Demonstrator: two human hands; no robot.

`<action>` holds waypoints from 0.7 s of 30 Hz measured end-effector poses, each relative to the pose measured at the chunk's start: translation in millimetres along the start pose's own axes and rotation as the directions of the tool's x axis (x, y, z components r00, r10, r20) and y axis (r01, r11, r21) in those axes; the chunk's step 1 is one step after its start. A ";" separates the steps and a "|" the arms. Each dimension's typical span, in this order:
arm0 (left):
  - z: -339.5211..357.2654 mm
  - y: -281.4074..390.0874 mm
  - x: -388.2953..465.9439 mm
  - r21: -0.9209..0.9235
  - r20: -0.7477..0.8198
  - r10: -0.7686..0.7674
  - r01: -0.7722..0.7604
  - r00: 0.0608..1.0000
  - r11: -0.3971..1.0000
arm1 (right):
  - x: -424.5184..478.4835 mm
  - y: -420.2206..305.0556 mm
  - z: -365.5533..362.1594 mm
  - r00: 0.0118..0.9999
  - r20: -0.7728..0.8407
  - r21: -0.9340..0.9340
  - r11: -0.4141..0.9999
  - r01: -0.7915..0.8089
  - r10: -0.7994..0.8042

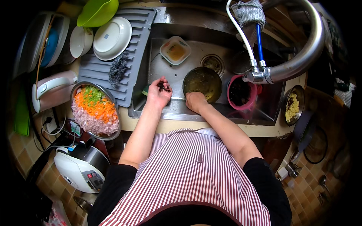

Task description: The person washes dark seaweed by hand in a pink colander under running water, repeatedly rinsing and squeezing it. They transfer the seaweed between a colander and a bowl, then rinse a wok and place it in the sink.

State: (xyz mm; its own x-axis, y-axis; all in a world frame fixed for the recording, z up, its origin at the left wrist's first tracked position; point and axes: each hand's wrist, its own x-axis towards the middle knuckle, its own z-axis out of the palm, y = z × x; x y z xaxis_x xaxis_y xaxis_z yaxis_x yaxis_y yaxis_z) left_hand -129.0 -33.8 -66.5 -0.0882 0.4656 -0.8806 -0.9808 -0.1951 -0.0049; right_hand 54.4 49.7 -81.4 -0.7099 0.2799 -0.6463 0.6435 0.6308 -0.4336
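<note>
Palm up over the sink's near left part, my left hand (160, 91) cups several small dark brown pieces (164, 87) in curled fingers. My right hand (195, 102) reaches to the near left rim of a dark round bowl (203, 83) with murky yellowish liquid; its fingertips are hidden, so what they hold does not show. Right of that bowl, a pink basket (242, 92) contains a dark mass. Beyond my left hand stands a square white dish (175, 50) with some brownish liquid. The drain (212, 64) lies behind the dark bowl.
A curved metal faucet (299, 67) arches over the sink's right side. On the left are a grey drainboard (96, 67) with a steel wool scrubber (118, 69) and an upturned white plate (112, 38), and a metal bowl (118, 124) of chopped vegetables. A yellow-filled bowl (293, 106) sits right.
</note>
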 end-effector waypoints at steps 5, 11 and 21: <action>6.8 11.6 -21.4 0.013 0.023 0.016 -0.016 1.000 1.000 | -28.7 0.3 -66.0 0.973 -0.201 0.359 0.933 -0.037 0.115; 6.6 10.7 -28.9 -0.024 0.033 -0.021 0.022 0.999 0.999 | -69.4 99.0 -92.7 0.979 -0.203 0.931 -0.304 0.203 0.032; 6.0 11.4 -32.4 -0.134 0.088 -0.022 0.034 0.996 0.990 | -92.1 85.2 -91.0 0.903 -0.419 0.846 -0.321 0.426 0.095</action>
State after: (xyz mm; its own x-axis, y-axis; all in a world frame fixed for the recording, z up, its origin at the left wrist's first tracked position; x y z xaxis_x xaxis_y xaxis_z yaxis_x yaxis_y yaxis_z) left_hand -138.4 -45.9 -35.2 -0.0817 0.5442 -0.8350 -0.9510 -0.2931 -0.0980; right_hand 148.6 143.5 -1.8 -0.6996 0.6159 -0.3622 -0.2666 -0.6953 -0.6675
